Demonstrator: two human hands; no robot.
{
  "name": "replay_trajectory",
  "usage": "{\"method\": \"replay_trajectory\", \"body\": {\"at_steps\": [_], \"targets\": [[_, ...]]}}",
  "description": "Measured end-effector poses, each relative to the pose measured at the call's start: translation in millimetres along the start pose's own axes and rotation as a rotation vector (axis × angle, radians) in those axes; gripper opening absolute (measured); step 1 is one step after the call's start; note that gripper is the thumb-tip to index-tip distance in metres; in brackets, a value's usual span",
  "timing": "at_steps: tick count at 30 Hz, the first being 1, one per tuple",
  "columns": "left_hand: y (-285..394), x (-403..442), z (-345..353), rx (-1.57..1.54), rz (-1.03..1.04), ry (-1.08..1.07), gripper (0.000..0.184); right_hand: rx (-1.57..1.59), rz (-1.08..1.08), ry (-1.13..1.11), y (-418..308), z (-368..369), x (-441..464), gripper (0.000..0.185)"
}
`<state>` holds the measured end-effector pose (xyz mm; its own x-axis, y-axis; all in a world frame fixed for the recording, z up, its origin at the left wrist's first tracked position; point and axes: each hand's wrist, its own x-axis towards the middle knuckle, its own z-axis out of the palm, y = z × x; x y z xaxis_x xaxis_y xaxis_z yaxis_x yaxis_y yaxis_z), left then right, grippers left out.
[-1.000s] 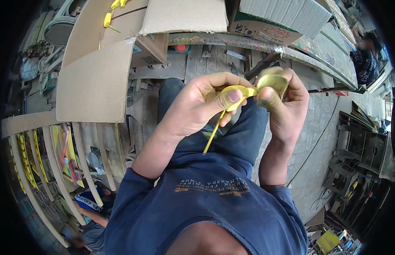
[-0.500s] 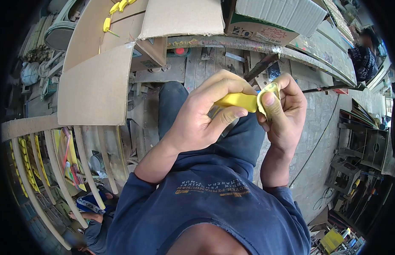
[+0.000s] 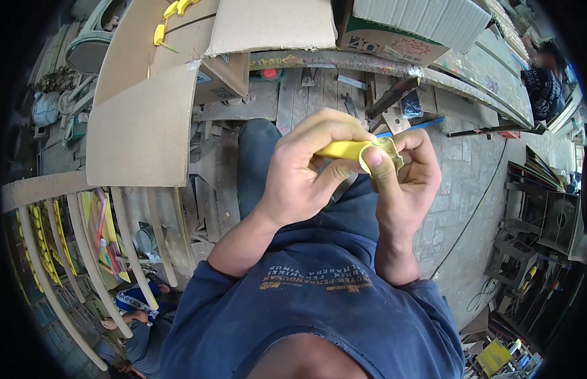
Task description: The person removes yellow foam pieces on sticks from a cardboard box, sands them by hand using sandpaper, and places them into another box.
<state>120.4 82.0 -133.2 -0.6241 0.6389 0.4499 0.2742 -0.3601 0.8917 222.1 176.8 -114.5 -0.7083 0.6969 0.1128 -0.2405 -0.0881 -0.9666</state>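
Note:
My left hand (image 3: pixel 306 167) is closed around a smooth yellow piece (image 3: pixel 341 150) shaped like a short handle; its far end is hidden by my fingers. In my right hand (image 3: pixel 407 180), thumb and fingers pinch a curled, pale yellow sheet that looks like sandpaper (image 3: pixel 388 150). This sheet is wrapped against the right end of the yellow piece. Both hands meet above my lap, with the thumbs close together.
An open cardboard box (image 3: pixel 139 126) at the upper left holds several yellow pieces (image 3: pixel 159 35). A worn bench (image 3: pixel 363 61) carries another carton (image 3: pixel 394 47). Slatted wood (image 3: pixel 91 237) stands at left. Two other people (image 3: pixel 543 91) are at the edges.
My right hand has moved left with the sandpaper, closer to my left hand, and the sheet now covers more of the yellow piece's end. My left hand keeps its grip.

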Motion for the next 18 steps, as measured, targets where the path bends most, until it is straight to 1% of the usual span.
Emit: {"method": "replay_trajectory", "body": {"at_steps": [2,4,6,7,9,10,12,14,15,16,18], "targets": [[-2.7,-3.0,2.4,-0.053,-0.034,-0.056,0.026,-0.045,-0.030,0.040,2.2,-3.1,8.5,0.026],[-1.6,-2.3,7.1,-0.045,-0.006,-0.063,0.025,-0.088,-0.076,0.082,3.0,-3.7,10.9,0.025],[1.6,0.3,9.1,-0.108,-0.042,-0.003,0.025,-0.024,-0.081,0.119,8.5,-0.8,6.9,0.024],[1.6,2.0,8.5,-0.105,-0.037,-0.001,0.025,0.027,-0.071,0.088,11.6,-1.9,1.6,0.024],[1.1,1.8,7.9,-0.063,0.035,-0.015,0.025,0.036,-0.062,0.087,8.1,-0.9,2.4,0.024],[1.4,0.5,8.9,-0.064,0.029,-0.018,0.025,0.042,-0.052,0.092,5.4,-0.8,1.9,0.025],[3.1,-2.0,12.5,-0.133,-0.068,0.004,0.025,0.016,-0.068,0.113,5.2,-1.3,6.6,0.025],[2.9,-2.0,12.3,-0.133,-0.064,0.011,0.025,-0.031,-0.090,0.139,9.0,1.7,7.6,0.024],[2.2,-0.1,11.5,-0.134,-0.062,0.021,0.025,0.096,-0.031,0.122,7.8,3.2,-0.1,0.024],[1.7,0.7,12.0,-0.133,-0.056,0.027,0.025,0.094,-0.034,0.115,5.4,3.5,1.4,0.024],[1.2,-2.5,15.4,-0.238,-0.100,0.005,0.025,0.174,0.007,0.094,-0.8,3.2,0.2,0.023]]}}
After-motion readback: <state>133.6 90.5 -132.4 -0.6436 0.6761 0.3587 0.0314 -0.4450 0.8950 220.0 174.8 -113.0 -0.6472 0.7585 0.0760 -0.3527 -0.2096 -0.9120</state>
